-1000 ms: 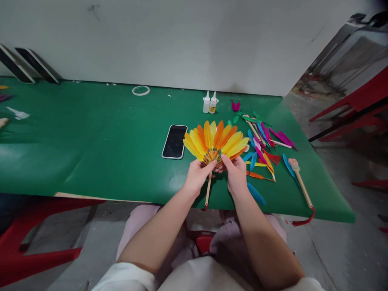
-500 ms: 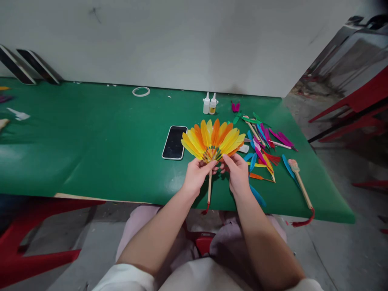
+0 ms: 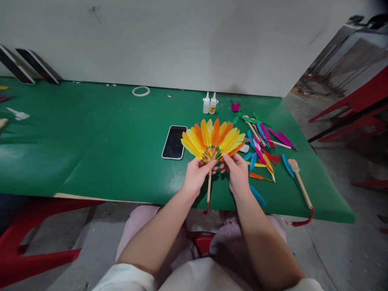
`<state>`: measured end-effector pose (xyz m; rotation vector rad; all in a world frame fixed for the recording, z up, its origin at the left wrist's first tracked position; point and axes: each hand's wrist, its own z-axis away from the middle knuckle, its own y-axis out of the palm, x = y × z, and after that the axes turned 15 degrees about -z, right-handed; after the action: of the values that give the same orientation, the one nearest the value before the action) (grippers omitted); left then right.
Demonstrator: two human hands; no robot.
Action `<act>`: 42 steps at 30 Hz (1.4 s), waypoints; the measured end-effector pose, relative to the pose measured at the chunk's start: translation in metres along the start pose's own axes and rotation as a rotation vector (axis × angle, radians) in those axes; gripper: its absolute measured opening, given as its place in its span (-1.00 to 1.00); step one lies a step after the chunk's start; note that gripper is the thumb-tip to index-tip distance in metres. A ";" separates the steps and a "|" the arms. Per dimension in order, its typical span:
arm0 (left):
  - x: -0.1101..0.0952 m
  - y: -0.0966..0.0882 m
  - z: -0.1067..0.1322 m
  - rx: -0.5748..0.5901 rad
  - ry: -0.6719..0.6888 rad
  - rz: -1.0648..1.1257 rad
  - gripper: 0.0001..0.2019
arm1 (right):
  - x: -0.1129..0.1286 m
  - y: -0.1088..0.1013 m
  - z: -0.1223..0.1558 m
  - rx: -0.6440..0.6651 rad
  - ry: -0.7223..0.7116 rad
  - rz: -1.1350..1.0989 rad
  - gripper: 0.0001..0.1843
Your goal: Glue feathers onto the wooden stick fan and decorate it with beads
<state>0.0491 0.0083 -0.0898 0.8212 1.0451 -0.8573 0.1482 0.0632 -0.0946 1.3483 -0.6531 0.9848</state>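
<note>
Since the earlier frames, the feather fan (image 3: 212,141) has shifted slightly up and to the left in the frame, and both hands have followed it; over the last half second the position is almost unchanged.

Left hand (image 3: 195,176): closed on the base of the feather fan from the left, thumb and fingertips pinching where the feathers meet the wooden handle (image 3: 209,188).

Right hand (image 3: 238,173): closed on the same base from the right, index finger and thumb pressed against the lower feathers.

Feather fan: yellow and orange feathers spread in a half circle, at centre frame, held just above the green worktop (image 3: 91,153). Its handle points down toward the near edge of the worktop and ends in a red tassel.

Surroundings:
- A black phone (image 3: 174,142) lies flat just left of the fan.
- Two small glue bottles (image 3: 209,103) stand upright above the fan.
- Loose coloured feathers (image 3: 263,139) lie scattered to the right of the fan.
- A second wooden stick (image 3: 300,182) with a red tassel lies at lower right.
- A white ring (image 3: 141,91) lies near the wall.
</note>
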 end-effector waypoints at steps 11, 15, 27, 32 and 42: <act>0.003 -0.001 0.000 0.027 0.003 -0.068 -0.69 | 0.020 -0.018 -0.015 -0.138 -0.185 0.052 -0.81; 0.002 0.000 0.001 0.033 0.002 -0.078 -0.69 | 0.023 -0.022 -0.018 -0.125 -0.246 0.113 -0.85; 0.001 0.000 0.002 0.035 -0.020 -0.077 -0.70 | 0.031 -0.023 -0.017 -0.026 -0.248 -0.012 -0.59; 0.002 0.000 0.002 0.044 -0.018 -0.089 -0.68 | 0.029 -0.024 -0.017 -0.002 -0.280 0.070 -0.57; 0.001 0.000 0.002 0.042 -0.022 -0.077 -0.68 | 0.037 -0.027 -0.017 -0.038 -0.314 0.018 -0.55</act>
<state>0.0504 0.0064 -0.0901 0.8092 1.0481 -0.9538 0.1862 0.0888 -0.0785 1.4792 -0.9163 0.7767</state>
